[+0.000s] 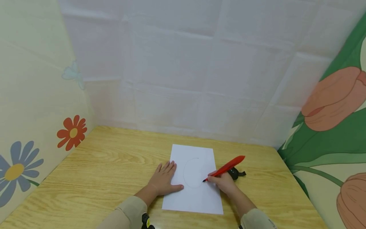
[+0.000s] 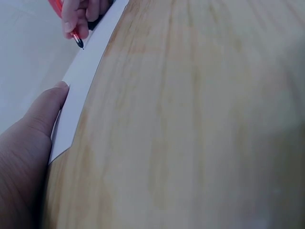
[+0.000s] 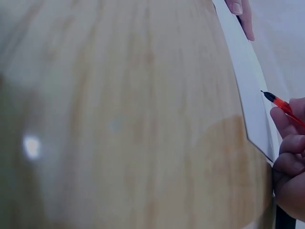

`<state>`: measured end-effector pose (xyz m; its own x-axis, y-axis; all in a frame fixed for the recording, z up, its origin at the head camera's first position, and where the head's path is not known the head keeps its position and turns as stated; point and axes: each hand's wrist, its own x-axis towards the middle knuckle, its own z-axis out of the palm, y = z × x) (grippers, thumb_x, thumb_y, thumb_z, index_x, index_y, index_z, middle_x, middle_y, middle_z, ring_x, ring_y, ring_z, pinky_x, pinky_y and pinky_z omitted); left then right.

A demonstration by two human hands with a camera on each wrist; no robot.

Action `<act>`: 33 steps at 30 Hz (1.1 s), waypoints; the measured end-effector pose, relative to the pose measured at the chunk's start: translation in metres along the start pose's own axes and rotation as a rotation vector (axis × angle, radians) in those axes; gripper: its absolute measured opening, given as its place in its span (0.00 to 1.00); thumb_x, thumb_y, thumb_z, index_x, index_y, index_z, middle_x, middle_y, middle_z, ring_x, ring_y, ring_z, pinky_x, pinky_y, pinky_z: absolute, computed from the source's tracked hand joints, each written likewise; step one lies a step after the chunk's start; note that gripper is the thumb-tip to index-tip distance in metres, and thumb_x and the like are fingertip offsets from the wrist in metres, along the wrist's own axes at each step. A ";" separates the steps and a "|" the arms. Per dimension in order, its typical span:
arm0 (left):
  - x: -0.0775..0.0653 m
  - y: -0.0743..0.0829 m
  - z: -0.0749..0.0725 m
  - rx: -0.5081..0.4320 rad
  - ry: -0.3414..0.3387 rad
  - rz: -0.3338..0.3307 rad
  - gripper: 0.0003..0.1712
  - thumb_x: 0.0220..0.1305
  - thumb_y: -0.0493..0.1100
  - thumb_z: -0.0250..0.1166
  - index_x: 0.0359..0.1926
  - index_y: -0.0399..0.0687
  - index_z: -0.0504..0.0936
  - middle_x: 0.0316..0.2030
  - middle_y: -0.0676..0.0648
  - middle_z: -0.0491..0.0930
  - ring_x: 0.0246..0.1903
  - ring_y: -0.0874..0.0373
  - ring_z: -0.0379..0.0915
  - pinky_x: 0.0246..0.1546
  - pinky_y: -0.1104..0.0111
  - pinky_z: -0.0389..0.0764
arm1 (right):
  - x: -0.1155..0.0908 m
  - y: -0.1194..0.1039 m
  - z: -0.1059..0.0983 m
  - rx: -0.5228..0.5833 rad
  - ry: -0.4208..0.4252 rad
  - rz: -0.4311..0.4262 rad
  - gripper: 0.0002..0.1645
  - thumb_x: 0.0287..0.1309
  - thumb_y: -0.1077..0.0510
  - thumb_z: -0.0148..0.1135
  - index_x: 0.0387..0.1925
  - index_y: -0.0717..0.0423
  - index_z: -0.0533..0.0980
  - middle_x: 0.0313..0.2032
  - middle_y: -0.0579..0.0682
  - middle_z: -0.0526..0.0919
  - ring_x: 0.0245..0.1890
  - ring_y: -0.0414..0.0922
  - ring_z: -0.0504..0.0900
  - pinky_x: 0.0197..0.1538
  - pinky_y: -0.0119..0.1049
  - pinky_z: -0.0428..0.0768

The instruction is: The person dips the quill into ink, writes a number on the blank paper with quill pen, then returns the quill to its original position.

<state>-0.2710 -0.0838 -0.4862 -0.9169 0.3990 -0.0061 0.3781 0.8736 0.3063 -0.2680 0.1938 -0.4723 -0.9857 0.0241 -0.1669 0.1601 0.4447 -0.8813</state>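
A white sheet of paper [image 1: 197, 203] lies on the wooden table, with a thin open curve drawn on it. The curve runs from near the top, round the left side, to the lower right. My right hand [image 1: 224, 182] pinches a red pen [image 1: 230, 164] with a wide, flat, tapering upper body. Its black tip is at the lower right end of the curve. My left hand [image 1: 163, 181] rests flat over the paper's left edge, fingers straight and thumb reaching onto the sheet. In the right wrist view, fingers [image 3: 290, 119] grip the pen low near its tip.
A rounded black object [image 1: 233, 173] with a short tail shows just beyond my right hand. The wooden table [image 1: 114, 159] extends to both sides. White cloth [image 1: 171, 79] hangs behind it, with flower-printed cloth [image 1: 34, 95] at left and right.
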 end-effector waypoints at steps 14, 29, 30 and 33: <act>-0.001 -0.004 0.001 -0.006 0.010 0.012 0.60 0.56 0.77 0.56 0.75 0.39 0.55 0.77 0.41 0.51 0.77 0.46 0.43 0.76 0.46 0.43 | 0.001 0.000 0.004 0.011 0.038 0.005 0.15 0.54 0.56 0.71 0.42 0.59 0.82 0.32 0.50 0.81 0.30 0.44 0.73 0.33 0.33 0.71; 0.000 -0.006 0.003 -0.001 0.013 0.017 0.60 0.56 0.77 0.56 0.75 0.40 0.55 0.77 0.42 0.51 0.77 0.46 0.43 0.75 0.46 0.43 | 0.004 -0.004 0.006 0.019 0.061 0.022 0.15 0.55 0.55 0.70 0.42 0.59 0.82 0.35 0.51 0.83 0.33 0.44 0.75 0.35 0.32 0.74; 0.000 -0.006 0.003 0.001 0.011 0.018 0.60 0.56 0.77 0.56 0.75 0.40 0.55 0.77 0.42 0.51 0.77 0.45 0.43 0.76 0.46 0.43 | 0.005 -0.004 0.006 0.019 0.062 0.021 0.15 0.55 0.55 0.70 0.42 0.59 0.82 0.35 0.51 0.83 0.33 0.44 0.75 0.35 0.32 0.74; 0.000 -0.007 0.003 0.001 0.013 0.020 0.60 0.56 0.77 0.56 0.75 0.39 0.55 0.77 0.41 0.51 0.77 0.45 0.43 0.75 0.46 0.43 | 0.006 -0.004 0.007 0.025 0.068 0.014 0.15 0.55 0.56 0.70 0.42 0.60 0.82 0.36 0.51 0.83 0.32 0.44 0.75 0.35 0.32 0.74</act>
<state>-0.2730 -0.0886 -0.4913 -0.9109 0.4125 0.0128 0.3963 0.8657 0.3057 -0.2740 0.1861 -0.4724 -0.9844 0.0912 -0.1502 0.1748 0.4216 -0.8898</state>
